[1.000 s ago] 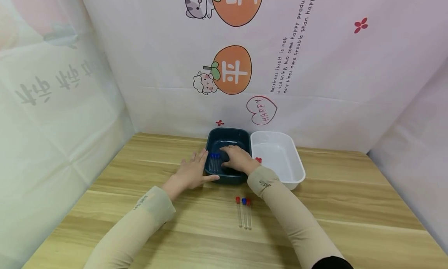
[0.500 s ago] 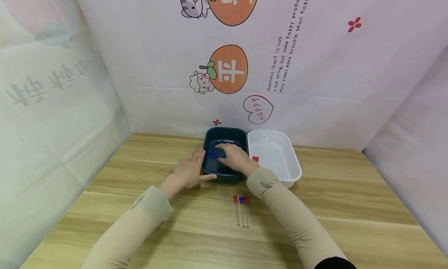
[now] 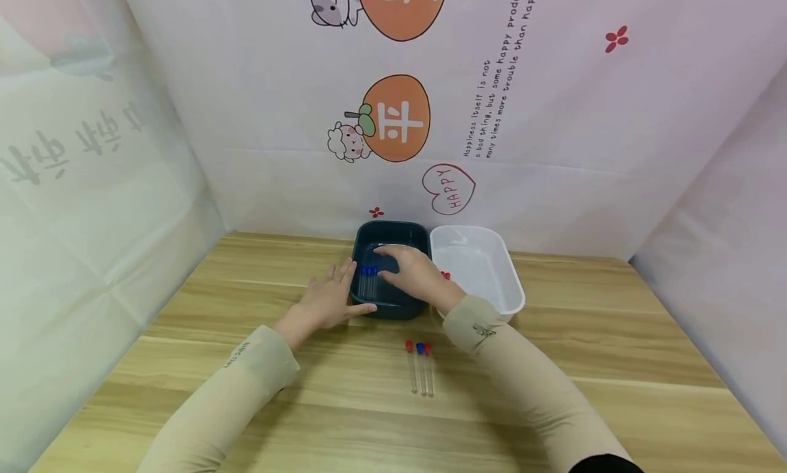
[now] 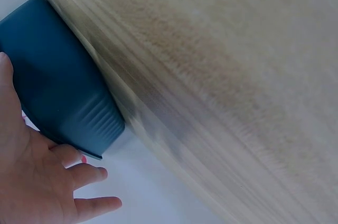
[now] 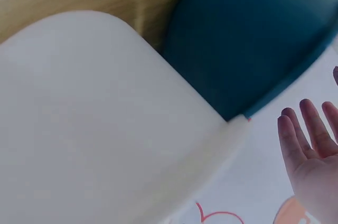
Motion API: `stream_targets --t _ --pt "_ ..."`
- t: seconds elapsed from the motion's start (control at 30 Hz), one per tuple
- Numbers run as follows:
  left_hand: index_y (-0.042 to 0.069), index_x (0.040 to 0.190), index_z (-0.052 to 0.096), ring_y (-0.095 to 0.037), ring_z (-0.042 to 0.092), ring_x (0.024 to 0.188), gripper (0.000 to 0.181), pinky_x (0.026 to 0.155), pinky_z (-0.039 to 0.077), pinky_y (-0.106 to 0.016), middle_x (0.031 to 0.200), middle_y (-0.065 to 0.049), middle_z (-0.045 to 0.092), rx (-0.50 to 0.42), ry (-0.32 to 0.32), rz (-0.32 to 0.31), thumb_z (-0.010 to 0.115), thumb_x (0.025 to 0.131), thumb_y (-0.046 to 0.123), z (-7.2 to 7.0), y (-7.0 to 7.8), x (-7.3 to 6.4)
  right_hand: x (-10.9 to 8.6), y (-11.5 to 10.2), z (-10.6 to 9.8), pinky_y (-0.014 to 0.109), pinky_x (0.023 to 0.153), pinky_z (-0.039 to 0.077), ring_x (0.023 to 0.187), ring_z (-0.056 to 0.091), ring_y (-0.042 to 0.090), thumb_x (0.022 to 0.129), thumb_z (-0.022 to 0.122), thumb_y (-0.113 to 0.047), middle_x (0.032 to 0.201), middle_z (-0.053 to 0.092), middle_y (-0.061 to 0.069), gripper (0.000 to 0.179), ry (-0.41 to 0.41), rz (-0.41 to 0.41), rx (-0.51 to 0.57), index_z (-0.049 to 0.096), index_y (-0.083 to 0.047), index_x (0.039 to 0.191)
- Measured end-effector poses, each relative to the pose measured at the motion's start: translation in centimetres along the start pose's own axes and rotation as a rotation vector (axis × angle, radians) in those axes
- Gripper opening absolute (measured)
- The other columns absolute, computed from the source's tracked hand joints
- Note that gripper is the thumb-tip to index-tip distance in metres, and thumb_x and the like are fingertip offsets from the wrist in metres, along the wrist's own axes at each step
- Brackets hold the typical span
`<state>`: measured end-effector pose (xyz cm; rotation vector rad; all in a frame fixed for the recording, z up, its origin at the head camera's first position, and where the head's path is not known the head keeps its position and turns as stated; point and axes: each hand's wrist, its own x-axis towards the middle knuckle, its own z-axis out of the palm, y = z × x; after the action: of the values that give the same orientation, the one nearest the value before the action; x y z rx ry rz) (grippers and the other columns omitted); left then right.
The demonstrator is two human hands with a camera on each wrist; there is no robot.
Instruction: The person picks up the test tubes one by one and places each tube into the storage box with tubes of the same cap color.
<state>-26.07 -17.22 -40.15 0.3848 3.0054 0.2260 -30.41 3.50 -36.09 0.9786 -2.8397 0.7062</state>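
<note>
Tubes [image 3: 369, 281] lie in the dark tray [image 3: 395, 312], left hand [image 3: 326, 302] against its side, fingers spread. Right hand [image 3: 415, 275] hovers above, thumb and fingers parted; a low sweep could scatter the row.

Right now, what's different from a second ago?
The right hand has shifted a little over the dark box, higher or farther away; I can't tell which. Nothing was visibly grabbed or dropped. The left hand stays at the box's side, and the blue-capped tubes inside it haven't moved.
</note>
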Motion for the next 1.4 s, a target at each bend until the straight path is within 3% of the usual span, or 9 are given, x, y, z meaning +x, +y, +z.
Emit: stream_targets --t 0.37,0.87,1.07,1.4 --pt "0.004 0.165 0.01 -0.042 0.016 0.153 0.108 0.113 0.024 -0.072 0.171 -0.014 0.008 0.01 0.0 -0.001 0.048 0.094 0.076 0.1 -0.1 0.2 -1.9 0.1 -2.2 0.046 0.108 0.046 0.131 0.057 0.029 0.099 0.072 -0.023 0.145 0.058 0.011 0.048 0.046 -0.057 0.063 0.061 -0.008 0.143" --pt "0.003 0.165 0.011 -0.042 0.015 0.153 0.109 0.113 0.022 -0.072 0.171 -0.015 0.009 -0.01 0.014 0.008 0.05 0.094 0.075 0.1 -0.1 0.0 -6.6 -0.9 -3.9 0.047 0.105 0.049 0.129 0.059 0.03 0.098 0.074 -0.023 0.143 0.06 0.011 0.049 -0.029 -0.115 0.101 0.061 -0.006 0.142" --pt "0.003 0.164 0.011 -0.043 0.016 0.153 0.108 0.113 0.022 -0.072 0.171 -0.015 0.009 -0.018 0.012 0.0 0.052 0.094 0.074 -0.1 0.0 -0.2 -8.3 -0.7 -4.0 0.047 0.101 0.051 0.121 0.063 0.028 0.097 0.074 -0.02 0.137 0.065 0.011 0.046 -0.015 -0.151 0.086 0.063 -0.006 0.139" --pt "0.002 0.164 0.013 -0.044 0.017 0.153 0.108 0.113 0.021 -0.072 0.17 -0.016 0.011 -0.02 0.019 0.0 0.051 0.094 0.074 0.0 0.1 -0.1 -11.4 -0.3 -4.2 0.049 0.106 0.048 0.127 0.06 0.029 0.095 0.076 -0.025 0.136 0.064 0.01 0.049 -0.055 -0.124 0.11 0.063 -0.005 0.138"
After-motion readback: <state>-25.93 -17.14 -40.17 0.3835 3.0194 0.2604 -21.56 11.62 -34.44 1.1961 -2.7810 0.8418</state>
